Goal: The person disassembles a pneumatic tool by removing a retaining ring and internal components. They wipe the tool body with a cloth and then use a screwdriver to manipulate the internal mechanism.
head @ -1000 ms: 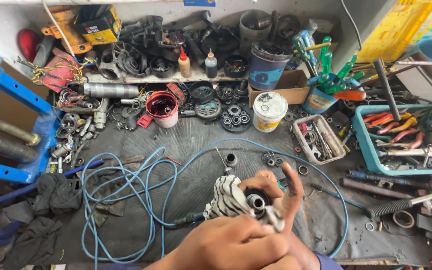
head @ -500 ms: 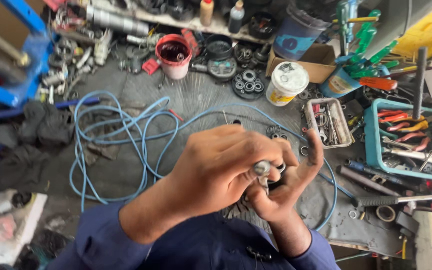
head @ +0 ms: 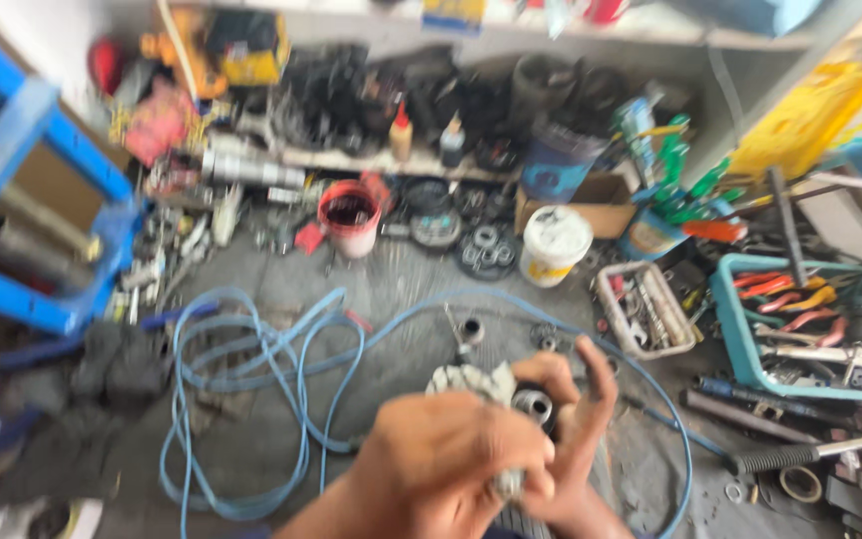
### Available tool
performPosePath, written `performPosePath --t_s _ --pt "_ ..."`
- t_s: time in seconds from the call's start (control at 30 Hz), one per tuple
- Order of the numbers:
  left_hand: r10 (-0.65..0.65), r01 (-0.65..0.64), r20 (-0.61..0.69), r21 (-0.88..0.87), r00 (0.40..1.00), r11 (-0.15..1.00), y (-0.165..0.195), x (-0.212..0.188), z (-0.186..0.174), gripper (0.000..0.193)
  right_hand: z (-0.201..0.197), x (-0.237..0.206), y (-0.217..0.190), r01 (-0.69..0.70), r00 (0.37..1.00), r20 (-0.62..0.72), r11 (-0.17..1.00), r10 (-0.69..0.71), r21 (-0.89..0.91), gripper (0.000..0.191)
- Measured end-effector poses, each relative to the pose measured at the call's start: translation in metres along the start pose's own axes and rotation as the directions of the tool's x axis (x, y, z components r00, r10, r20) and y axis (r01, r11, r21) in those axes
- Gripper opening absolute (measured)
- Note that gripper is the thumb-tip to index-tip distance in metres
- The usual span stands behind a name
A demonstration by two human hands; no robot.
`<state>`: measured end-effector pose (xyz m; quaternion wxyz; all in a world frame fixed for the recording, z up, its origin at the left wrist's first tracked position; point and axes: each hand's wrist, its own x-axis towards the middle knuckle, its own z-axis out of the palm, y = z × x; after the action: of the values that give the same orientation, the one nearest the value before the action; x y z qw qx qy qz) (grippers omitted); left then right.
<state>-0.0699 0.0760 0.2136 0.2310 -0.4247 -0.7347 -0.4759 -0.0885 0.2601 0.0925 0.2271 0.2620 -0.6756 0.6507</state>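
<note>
Since the frame 0.5 s earlier, the view had been tilted back up: the far shelf of dark parts was again in sight, the dark-blue sleeves had dropped out of the bottom edge, and the hands were seen lower and nearer the middle. The whole picture was motion-blurred.

The left hand (head: 451, 464) was closed over a pale rag (head: 471, 381) and, with it, the small metal cylindrical part (head: 533, 407), which was held near the bottom centre, above the grey floor mat (head: 391, 289). The right hand (head: 576, 449) was wrapped around the part from the right, thumb on top, with 1 finger stretched up and free. Both grips were clamped on the part and rag together, though the blur hid the exact finger contact.

The step in hand was judged to be wiping or turning the part inside the rag. The next move would call for a firm counter-hold by the right hand while the rag was twisted by the left, the open end being kept in view.

A coiled blue hose (head: 251, 399) lay to the left, a red pot (head: 349, 215) and a white tub (head: 553, 245) farther off, and a teal tray (head: 740, 339) of pliers to the right.
</note>
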Motion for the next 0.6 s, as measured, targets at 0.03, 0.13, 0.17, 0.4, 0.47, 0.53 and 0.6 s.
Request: performPosePath --t_s 0.03,0.13,0.17,0.4,0.47,0.53,0.6 --pt "0.052 -0.052 0.02 -0.006 0.998 0.999 -0.003 0.002 0.001 0.028 0.002 0.0 0.003 0.008 1.0 -0.027 1.0 -0.007 0.026 0.099" --pt "0.209 -0.216 0.096 0.077 0.973 0.973 -0.007 0.007 0.006 0.016 0.011 0.005 0.014 -0.063 0.978 -0.172 0.958 0.115 0.28 0.087" --pt "0.204 -0.211 0.066 0.12 0.977 0.97 -0.007 0.008 0.01 0.017 0.011 0.007 0.015 -0.069 0.973 -0.185 0.939 0.138 0.338 0.087" --pt "0.283 -0.257 0.035 0.538 0.958 0.803 0.005 0.02 0.039 0.01 0.005 0.02 0.008 -0.02 0.997 -0.07 0.962 0.041 0.273 0.089" --pt "0.269 -0.262 0.062 0.508 0.961 0.82 0.007 0.022 0.037 0.011 0.005 0.023 0.0 -0.021 0.997 -0.071 0.96 0.042 0.279 0.091" --pt "0.252 -0.275 0.111 0.43 0.961 0.86 0.007 0.021 0.03 0.012 0.005 0.024 -0.006 -0.017 0.997 -0.07 0.96 0.038 0.28 0.092" --pt "0.226 -0.224 0.022 0.256 0.974 0.94 0.006 0.014 0.022 0.015 0.005 0.022 -0.011 0.001 0.998 -0.056 0.965 0.014 0.262 0.093"
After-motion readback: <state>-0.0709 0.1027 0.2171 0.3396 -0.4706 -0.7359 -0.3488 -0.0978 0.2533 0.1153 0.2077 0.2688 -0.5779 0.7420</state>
